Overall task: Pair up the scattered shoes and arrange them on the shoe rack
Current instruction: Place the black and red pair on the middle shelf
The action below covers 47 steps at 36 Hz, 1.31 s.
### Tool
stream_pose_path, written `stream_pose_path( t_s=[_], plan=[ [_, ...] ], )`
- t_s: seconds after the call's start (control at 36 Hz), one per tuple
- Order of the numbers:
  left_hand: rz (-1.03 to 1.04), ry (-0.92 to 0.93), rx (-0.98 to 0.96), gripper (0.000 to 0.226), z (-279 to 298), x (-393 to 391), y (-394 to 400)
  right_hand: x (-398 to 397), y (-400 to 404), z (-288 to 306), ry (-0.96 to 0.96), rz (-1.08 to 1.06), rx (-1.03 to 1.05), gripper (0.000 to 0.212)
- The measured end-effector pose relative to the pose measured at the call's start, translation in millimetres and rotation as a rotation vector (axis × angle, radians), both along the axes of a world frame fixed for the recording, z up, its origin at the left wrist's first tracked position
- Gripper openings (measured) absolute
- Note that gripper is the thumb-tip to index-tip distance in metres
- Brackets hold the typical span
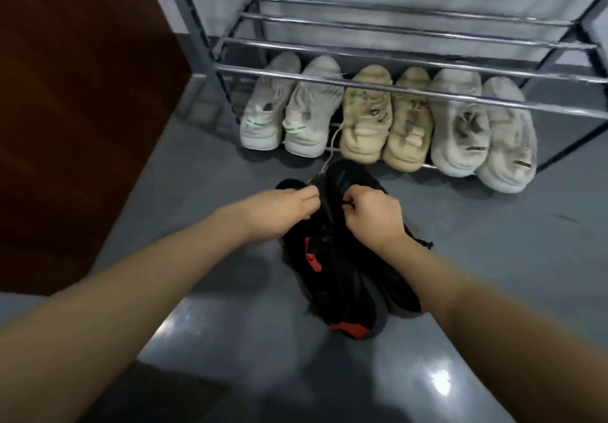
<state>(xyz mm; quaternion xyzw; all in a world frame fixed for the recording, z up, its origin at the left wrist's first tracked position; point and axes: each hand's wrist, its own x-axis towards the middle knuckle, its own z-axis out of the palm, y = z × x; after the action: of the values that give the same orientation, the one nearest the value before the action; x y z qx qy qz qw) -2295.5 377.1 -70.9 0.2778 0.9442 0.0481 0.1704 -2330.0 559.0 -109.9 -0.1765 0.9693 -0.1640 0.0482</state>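
Both forearms reach in from the bottom corners, and the two hands meet over a pair of black shoes (342, 268) sitting on the grey floor (204, 192). The left hand (279, 212) has its fingers curled in a pinch at the top of the left shoe, and the right hand (371, 215) is curled the same way just beside it — looks like each is pinching a dark lace, though the blur makes that hard to swear to. The hands are close together but not touching. The black shoes have red trim at the heel and tongue and lie side by side, toes toward the rack (394, 70). On the rack's bottom rails sit three pairs in a row: white shoes (289, 110) with green marks at the left end, beige shoes (385, 119) in the middle, grey-white shoes (480, 129) at the right end. A pale lace trails down from the beige pair to the black toes — a brown door (75, 110) stands left of the rack.
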Motion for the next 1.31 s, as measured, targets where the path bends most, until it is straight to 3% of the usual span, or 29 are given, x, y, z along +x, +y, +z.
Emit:
stream_pose_path(
  t_s=[0.06,0.17,0.28,0.39,0.47,0.53,0.58,0.67,0.78,0.89,0.97,1.17,1.25,1.31],
  plan=[
    [0.028,0.020,-0.010,0.018,-2,-3,-12,-5,-17,0,-0.030,-0.003,0.002,0.019],
    [0.126,0.098,0.029,0.002,-17,-6,-5,-12,-25,-2,-0.034,0.003,0.075,0.016],
    [0.292,0.122,0.079,0.014,-30,-1,15,-17,-14,-3,-0.023,0.110,0.151,0.025],
    [0.463,0.237,0.272,0.020,-27,17,31,-2,14,-4,-0.048,0.156,0.062,0.033],
    [0.377,0.326,0.384,0.016,-26,39,50,13,39,-6,0.000,0.186,0.033,0.024],
    [0.240,0.343,0.307,0.027,-30,55,63,18,52,-5,-0.010,0.214,0.089,0.017],
    [0.201,0.224,0.120,0.043,-30,68,76,22,62,-2,-0.027,0.274,0.185,0.024],
    [0.290,0.123,-0.067,0.064,-33,82,89,32,74,2,-0.022,0.385,0.276,0.034],
    [0.392,0.093,-0.139,0.077,-33,90,98,46,85,3,-0.034,0.399,0.322,0.037],
    [0.485,0.038,-0.166,0.077,-30,93,101,60,84,-3,-0.098,0.316,0.390,0.057],
    [0.491,0.007,-0.158,0.066,-28,93,103,64,79,0,-0.109,0.243,0.404,0.053],
    [0.446,0.044,0.042,0.046,-34,99,101,69,83,6,-0.034,0.495,0.366,0.031],
    [0.443,0.030,0.094,0.041,-36,101,99,68,91,8,-0.058,0.558,0.401,0.032],
    [0.432,0.021,0.065,0.050,-36,102,100,69,96,10,-0.055,0.626,0.479,0.039]
  ],
)
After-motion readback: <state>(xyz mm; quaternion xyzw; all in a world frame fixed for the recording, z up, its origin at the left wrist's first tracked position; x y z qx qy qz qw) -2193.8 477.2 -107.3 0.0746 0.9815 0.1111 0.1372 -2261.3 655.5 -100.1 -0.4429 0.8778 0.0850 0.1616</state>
